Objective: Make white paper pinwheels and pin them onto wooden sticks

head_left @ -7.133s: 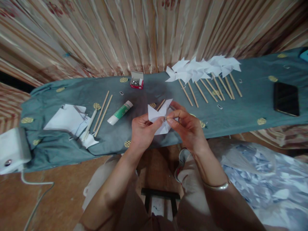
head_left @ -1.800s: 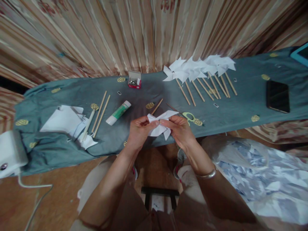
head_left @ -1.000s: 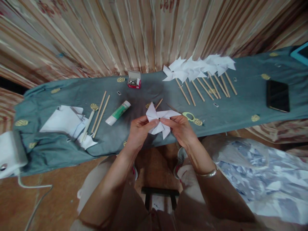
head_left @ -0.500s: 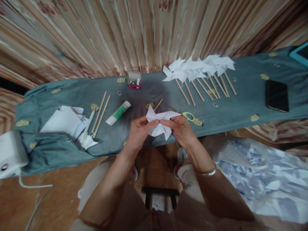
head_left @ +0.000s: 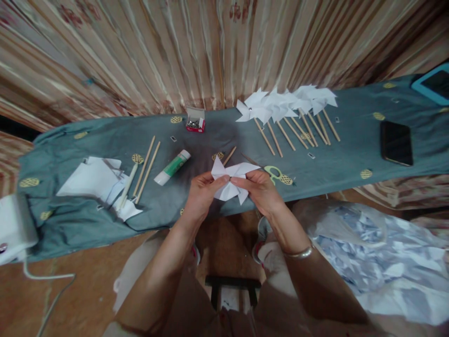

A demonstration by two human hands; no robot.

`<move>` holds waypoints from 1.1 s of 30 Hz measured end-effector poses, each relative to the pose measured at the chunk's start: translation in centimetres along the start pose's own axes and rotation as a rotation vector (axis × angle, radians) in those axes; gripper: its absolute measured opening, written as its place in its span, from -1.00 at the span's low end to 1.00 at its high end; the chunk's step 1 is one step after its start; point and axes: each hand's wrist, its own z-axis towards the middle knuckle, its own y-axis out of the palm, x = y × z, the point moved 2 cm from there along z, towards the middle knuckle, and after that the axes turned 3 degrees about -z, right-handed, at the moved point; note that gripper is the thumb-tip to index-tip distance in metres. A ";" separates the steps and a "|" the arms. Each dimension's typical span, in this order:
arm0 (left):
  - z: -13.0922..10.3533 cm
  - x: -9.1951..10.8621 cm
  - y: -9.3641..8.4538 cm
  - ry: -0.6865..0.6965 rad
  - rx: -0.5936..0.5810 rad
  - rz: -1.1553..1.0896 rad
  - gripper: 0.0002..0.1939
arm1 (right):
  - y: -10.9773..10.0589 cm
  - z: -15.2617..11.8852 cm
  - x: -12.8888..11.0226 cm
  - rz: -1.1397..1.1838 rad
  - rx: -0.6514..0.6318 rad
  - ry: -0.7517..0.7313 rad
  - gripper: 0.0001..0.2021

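Between my two hands is a white paper pinwheel (head_left: 229,191), held over the near edge of the cloth. My left hand (head_left: 203,193) grips its left side, thumb pressed near the centre. From the other side my right hand (head_left: 260,188) pinches it, its thumb meeting the left one at the middle, where a small dark spot shows. A wooden stick (head_left: 230,155) shows just beyond the paper; whether it is joined to the pinwheel cannot be seen. Scissors with pale green handles (head_left: 273,174) lie beside my right hand, and a glue stick (head_left: 172,167) lies left of my left hand.
Finished pinwheels on sticks (head_left: 280,104) overlap at the back right. A small red box (head_left: 195,122) holds shiny metal pins. Paper pieces (head_left: 93,180) and two loose sticks (head_left: 144,166) lie left; a phone (head_left: 396,143) lies right. A plastic bag of folded paper (head_left: 389,262) stands lower right.
The view has shifted slightly, so the table's things sit a little differently in the picture. Both hands keep the same grip on the pinwheel.
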 end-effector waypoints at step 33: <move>-1.3 -0.1 -0.8 0.000 -0.009 -0.093 -0.66 | 2.0 -2.1 -1.0 -0.137 0.050 -0.023 -0.69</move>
